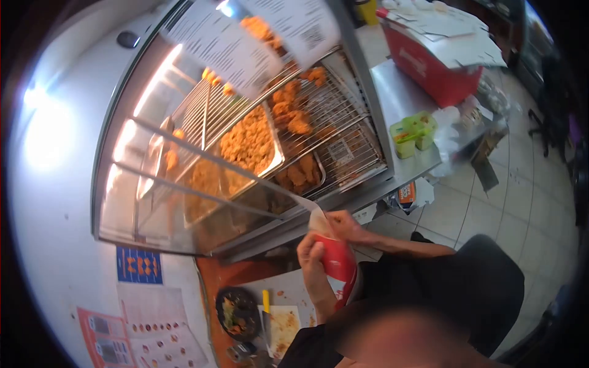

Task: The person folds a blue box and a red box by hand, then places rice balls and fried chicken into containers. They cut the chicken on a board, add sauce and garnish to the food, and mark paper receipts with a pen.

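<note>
A red food carton [338, 265] with white print and a pale raised flap is between my hands, in front of the heated display case [362, 195]. My left hand [311, 253] grips its near side, thumb bent over the red edge. Higher up, my right hand [345, 227] has its fingers curled at the carton's upper edge beside the flap. Behind the glass, a metal tray of small fried pieces [248, 141] sits near wire racks with larger fried chicken pieces [288, 110]. Another tray of fried pieces [302, 173] lies lower in the case.
A black bowl of food scraps [238, 313] stands below the case, beside a yellow-handled knife [266, 302] and a stained sheet [284, 325]. On the steel counter [399, 86] at right are green containers [414, 132] and a large red box [423, 67]. Printed sheets hang on the glass.
</note>
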The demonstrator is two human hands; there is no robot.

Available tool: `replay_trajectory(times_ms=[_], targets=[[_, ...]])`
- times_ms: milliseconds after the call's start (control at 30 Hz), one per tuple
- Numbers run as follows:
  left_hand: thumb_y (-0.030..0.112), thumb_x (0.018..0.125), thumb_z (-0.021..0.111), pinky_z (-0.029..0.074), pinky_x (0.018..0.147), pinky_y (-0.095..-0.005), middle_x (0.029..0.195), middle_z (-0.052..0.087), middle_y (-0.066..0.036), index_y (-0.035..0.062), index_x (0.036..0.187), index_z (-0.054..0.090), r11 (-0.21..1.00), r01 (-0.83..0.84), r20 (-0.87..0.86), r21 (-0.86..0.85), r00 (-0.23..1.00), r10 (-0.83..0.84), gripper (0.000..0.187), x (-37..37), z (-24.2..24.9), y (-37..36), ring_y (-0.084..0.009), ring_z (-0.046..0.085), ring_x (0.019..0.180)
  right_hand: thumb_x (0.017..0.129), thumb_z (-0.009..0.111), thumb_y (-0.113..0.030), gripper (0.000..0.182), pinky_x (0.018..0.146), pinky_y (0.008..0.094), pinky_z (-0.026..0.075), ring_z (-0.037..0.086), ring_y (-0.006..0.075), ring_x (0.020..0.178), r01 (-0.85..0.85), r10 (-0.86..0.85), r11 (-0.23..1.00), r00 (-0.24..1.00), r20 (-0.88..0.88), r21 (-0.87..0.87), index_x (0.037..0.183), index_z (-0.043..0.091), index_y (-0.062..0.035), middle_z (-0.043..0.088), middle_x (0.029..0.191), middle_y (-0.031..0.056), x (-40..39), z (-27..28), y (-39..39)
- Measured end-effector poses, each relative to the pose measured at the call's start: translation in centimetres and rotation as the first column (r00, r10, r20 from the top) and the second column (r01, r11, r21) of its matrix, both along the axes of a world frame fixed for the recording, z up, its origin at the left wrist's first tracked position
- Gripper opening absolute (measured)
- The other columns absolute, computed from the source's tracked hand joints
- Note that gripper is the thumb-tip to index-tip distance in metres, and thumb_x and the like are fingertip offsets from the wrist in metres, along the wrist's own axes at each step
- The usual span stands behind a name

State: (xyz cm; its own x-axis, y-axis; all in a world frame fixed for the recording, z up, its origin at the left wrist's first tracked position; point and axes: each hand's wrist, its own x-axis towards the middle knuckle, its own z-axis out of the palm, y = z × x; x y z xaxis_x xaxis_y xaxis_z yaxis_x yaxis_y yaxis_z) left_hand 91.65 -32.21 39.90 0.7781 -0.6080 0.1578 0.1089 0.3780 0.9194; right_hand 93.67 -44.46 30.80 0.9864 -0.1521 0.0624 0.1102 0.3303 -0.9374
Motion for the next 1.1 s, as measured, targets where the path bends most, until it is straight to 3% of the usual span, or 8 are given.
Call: replay_trajectory(times_ms=[100, 233, 600, 767, 867, 900, 1000, 1100], targets=[[0.025, 0.090, 0.054, 0.047, 0.064, -0.0241, 0.092, 0.061, -0.009, -0.0001, 0.107, 0.053, 0.890, -0.438, -0.125, -0.128, 0.897, 0.424, 0.030, 0.0, 2.2, -1.8, -0.0129, 0.059, 0.073, 0.085, 0.067, -0.012, 0.024, 0.072, 0.0295, 0.045, 0.055, 0.0185, 0.094, 0.519, -0.365, 0.808, 0.812, 0.457, -0.277, 0.107, 0.061, -0.0066, 0.055, 0.118, 0.0102, -2.2, 3.6, -0.1], [0.030, 0.090, 0.052, 0.051, 0.082, -0.0357, 0.111, 0.058, -0.013, 0.0018, 0.119, 0.048, 0.877, -0.477, -0.116, -0.060, 0.876, 0.469, 0.041, 2.0, 2.0, 0.3, -0.0230, 0.060, 0.098, 0.073, 0.077, -0.014, 0.056, 0.098, 0.0432, 0.039, 0.045, 0.0306, 0.116, 0.265, 0.266, 0.827, 0.592, 0.761, -0.496, 0.124, 0.054, -0.0096, 0.039, 0.138, 0.0151, -6.9, 9.4, -2.9], [0.035, 0.096, 0.053, 0.051, 0.086, -0.0358, 0.109, 0.063, -0.011, 0.0002, 0.118, 0.053, 0.825, -0.556, -0.341, -0.101, 0.799, 0.496, 0.041, 1.5, 2.0, -1.9, -0.0209, 0.061, 0.098, 0.062, 0.083, -0.013, 0.057, 0.098, 0.0476, 0.040, 0.043, 0.0391, 0.121, -0.023, 0.481, 0.829, 0.541, 0.690, -0.559, 0.110, 0.055, -0.0050, 0.041, 0.135, 0.0204, -6.6, 9.9, -6.8], [0.028, 0.098, 0.052, 0.048, 0.077, -0.0281, 0.098, 0.065, -0.009, -0.0032, 0.104, 0.060, 0.672, -0.740, 0.339, -0.037, 0.623, 0.705, 0.033, -1.1, -2.9, -3.9, -0.0133, 0.060, 0.088, 0.074, 0.080, -0.019, 0.050, 0.102, 0.0399, 0.042, 0.054, 0.0321, 0.118, 0.275, -0.252, 0.961, 0.807, 0.535, 0.038, 0.113, 0.056, -0.0003, 0.045, 0.137, 0.0218, -6.9, 10.5, -7.1], [0.020, 0.099, 0.050, 0.044, 0.068, -0.0220, 0.090, 0.065, -0.006, -0.0046, 0.096, 0.062, 0.634, -0.772, 0.365, 0.054, 0.606, 0.707, 0.028, -2.8, -0.1, -5.9, -0.0082, 0.058, 0.077, 0.075, 0.079, -0.019, 0.048, 0.101, 0.0378, 0.044, 0.053, 0.0298, 0.120, 0.141, -0.136, 0.990, 0.845, 0.517, 0.030, 0.115, 0.056, -0.0019, 0.041, 0.141, 0.0236, -6.3, 9.5, -7.8], [0.018, 0.100, 0.050, 0.042, 0.063, -0.0209, 0.084, 0.066, -0.004, -0.0052, 0.094, 0.063, 0.608, -0.792, 0.142, -0.047, 0.598, 0.789, 0.027, -2.6, 1.5, -7.0, -0.0064, 0.057, 0.071, 0.073, 0.079, -0.015, 0.041, 0.097, 0.0389, 0.046, 0.053, 0.0329, 0.120, 0.193, 0.040, 0.935, 0.775, 0.630, -0.297, 0.107, 0.061, -0.0026, 0.042, 0.140, 0.0260, -6.0, 9.7, -9.0], [0.021, 0.100, 0.050, 0.047, 0.065, -0.0207, 0.086, 0.065, -0.006, -0.0038, 0.101, 0.060, 0.687, -0.719, 0.298, 0.104, 0.681, 0.669, 0.027, -1.9, 1.5, -4.0, -0.0083, 0.060, 0.075, 0.071, 0.080, -0.012, 0.032, 0.092, 0.0400, 0.047, 0.053, 0.0359, 0.119, 0.239, 0.248, 0.794, 0.713, 0.657, -0.559, 0.098, 0.066, -0.0048, 0.044, 0.138, 0.0263, -6.4, 10.2, -9.3], [0.023, 0.099, 0.052, 0.040, 0.057, -0.0191, 0.074, 0.064, -0.002, -0.0019, 0.087, 0.064, 0.676, -0.707, 0.299, 0.209, 0.704, 0.644, 0.030, -2.7, 2.4, -4.3, -0.0059, 0.055, 0.063, 0.068, 0.080, -0.009, 0.024, 0.089, 0.0389, 0.048, 0.056, 0.0355, 0.112, 0.337, 0.150, 0.764, 0.737, 0.659, -0.551, 0.089, 0.069, -0.0068, 0.049, 0.133, 0.0247, -6.2, 9.2, -7.9]])
